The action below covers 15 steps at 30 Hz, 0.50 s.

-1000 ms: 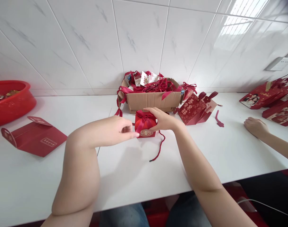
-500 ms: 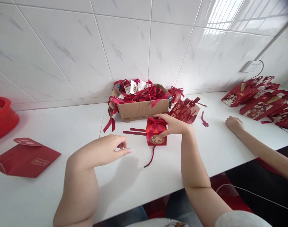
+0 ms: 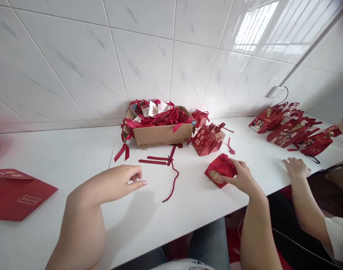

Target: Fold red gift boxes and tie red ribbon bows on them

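Observation:
My right hand grips a small red gift box with a ribbon bow and a gold emblem, tilted at the right of the white table. Over the table at the left, my left hand holds nothing; its fingers are loosely curled and the thumb points out. Between the hands lies a dark red cord, its upper end across some flat red strips. Behind the gift box stands a larger red patterned gift box.
A cardboard box full of red ribbons and tags stands by the wall. At the left lies a flat red folded carton. Several red gift bags crowd the far right, where a co-worker's hand rests on the table.
My right hand has moved the small gift box to the right, uncovering the cord and strips. The co-worker's hand has opened, and another hand shows at the right edge. The view has shifted right.

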### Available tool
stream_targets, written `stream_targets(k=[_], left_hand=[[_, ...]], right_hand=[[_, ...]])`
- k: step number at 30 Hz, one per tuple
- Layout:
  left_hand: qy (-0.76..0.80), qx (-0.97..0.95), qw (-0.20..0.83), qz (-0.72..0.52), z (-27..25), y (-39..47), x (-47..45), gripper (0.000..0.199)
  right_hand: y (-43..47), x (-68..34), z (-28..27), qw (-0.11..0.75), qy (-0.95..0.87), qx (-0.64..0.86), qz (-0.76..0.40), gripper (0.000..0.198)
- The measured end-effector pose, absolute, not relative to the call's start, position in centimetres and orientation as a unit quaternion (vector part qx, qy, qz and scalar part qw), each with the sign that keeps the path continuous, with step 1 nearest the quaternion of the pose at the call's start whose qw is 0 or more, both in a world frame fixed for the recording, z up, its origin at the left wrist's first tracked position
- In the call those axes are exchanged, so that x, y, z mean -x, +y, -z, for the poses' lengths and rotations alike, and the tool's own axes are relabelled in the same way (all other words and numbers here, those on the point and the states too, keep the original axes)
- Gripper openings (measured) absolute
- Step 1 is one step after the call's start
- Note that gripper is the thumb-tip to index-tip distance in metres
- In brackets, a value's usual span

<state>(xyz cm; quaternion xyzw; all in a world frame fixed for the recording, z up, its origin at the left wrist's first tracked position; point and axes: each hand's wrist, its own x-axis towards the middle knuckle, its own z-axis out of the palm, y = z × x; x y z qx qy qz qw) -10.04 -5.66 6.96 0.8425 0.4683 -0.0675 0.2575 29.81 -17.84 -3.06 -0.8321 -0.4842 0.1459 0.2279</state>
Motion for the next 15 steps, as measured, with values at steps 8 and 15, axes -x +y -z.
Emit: stream_targets(k=[8, 15], left_hand=[[0.427, -0.87, 0.232, 0.083, -7.4, -8.1, 10.5, 0.037], [0.443, -0.883, 0.158, 0.012, 3.1, -10.9, 12.6, 0.058]], right_hand=[[-25.2, -25.6, 5.3, 0.453, -0.571, 0.675, 0.113, 0.026], [-25.2, -49.3, 3.6, 0.371, -0.499, 0.78, 0.071, 0.038]])
